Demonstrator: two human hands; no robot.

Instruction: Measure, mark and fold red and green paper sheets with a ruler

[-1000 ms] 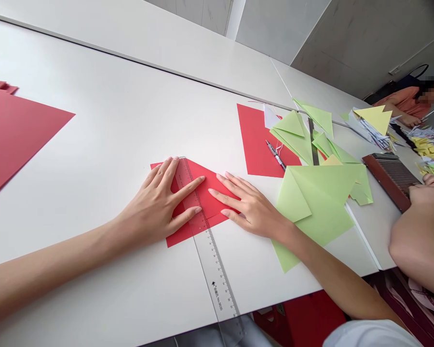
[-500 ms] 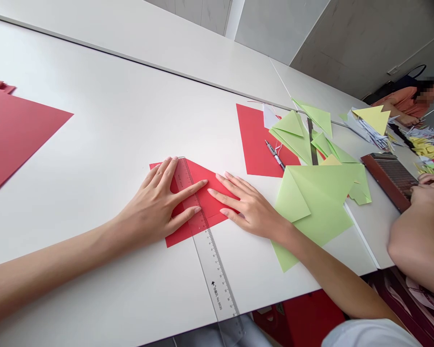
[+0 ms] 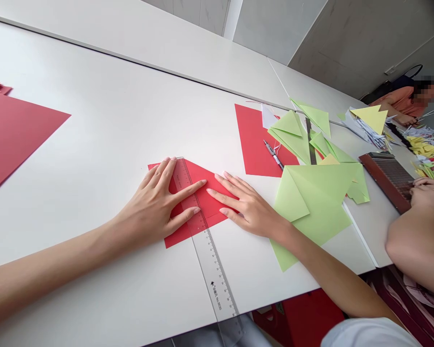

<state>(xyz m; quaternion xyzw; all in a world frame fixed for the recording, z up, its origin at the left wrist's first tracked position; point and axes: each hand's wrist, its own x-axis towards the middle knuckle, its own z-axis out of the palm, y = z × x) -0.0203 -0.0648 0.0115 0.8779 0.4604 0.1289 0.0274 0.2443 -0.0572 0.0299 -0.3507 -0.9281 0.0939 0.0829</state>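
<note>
A small red paper [image 3: 211,207] lies on the white table [image 3: 104,130], with a clear plastic ruler [image 3: 211,270] laid across it. The ruler's lower end sticks out past the table's front edge. My left hand [image 3: 162,197] rests flat with fingers spread over the ruler and the paper's left part. To its right, my right hand [image 3: 248,205] is spread on the red paper, beside the ruler's marked edge. Neither hand is closed round anything.
Green papers [image 3: 318,197] spread right of my right hand. Behind them are a red sheet [image 3: 253,149] and a pen [image 3: 274,155]. Red sheets [image 3: 18,130] lie far left. A paper trimmer [image 3: 385,178] and another person's arm [image 3: 415,236] are at the right.
</note>
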